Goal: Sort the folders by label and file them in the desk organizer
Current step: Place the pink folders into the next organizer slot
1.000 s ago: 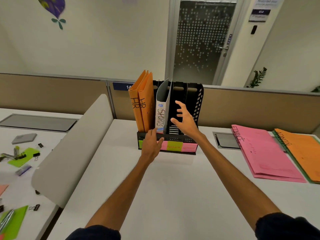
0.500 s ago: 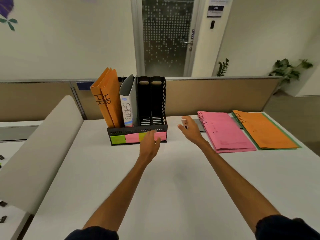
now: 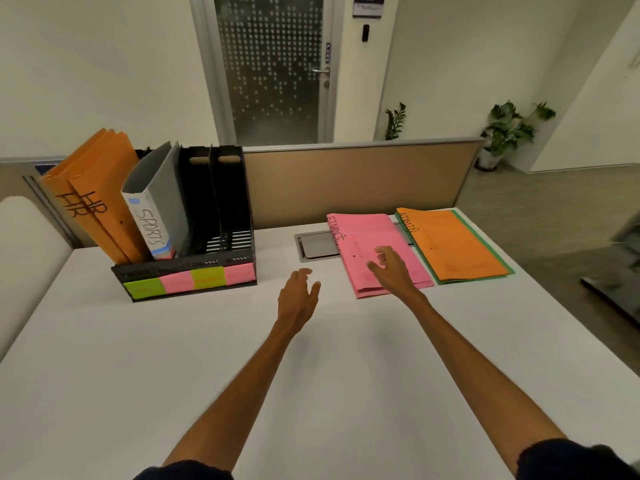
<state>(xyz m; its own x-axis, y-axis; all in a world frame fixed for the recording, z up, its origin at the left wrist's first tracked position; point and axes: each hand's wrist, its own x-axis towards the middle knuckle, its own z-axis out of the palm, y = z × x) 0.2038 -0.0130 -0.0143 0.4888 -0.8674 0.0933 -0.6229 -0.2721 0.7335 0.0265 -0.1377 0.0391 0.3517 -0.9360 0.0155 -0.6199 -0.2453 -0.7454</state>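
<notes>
A black desk organizer (image 3: 239, 233) stands at the left of the white desk, with coloured sticky labels along its front. Two orange HR folders (image 3: 100, 206) fill its leftmost slot and a grey SPORTS binder (image 3: 156, 216) leans in the slot beside them; the two right slots hold nothing. Pink FINANCE folders (image 3: 367, 233) lie flat right of centre. An orange ADMIN folder (image 3: 457, 244) lies on a green one further right. My right hand (image 3: 389, 268) hovers open over the near part of the pink folders. My left hand (image 3: 298, 296) is open above the desk, between organizer and pink folders.
A metal cable hatch (image 3: 317, 245) is set in the desk just left of the pink folders. A tan partition (image 3: 356, 181) runs along the desk's back edge. A curved white divider (image 3: 27, 258) borders the left side. Potted plants (image 3: 509, 129) stand beyond, near a glass door.
Both hands have left the organizer and moved right. My right hand has travelled from the empty slots to over the pink folders; my left followed off the organizer's front. The view turned right.
</notes>
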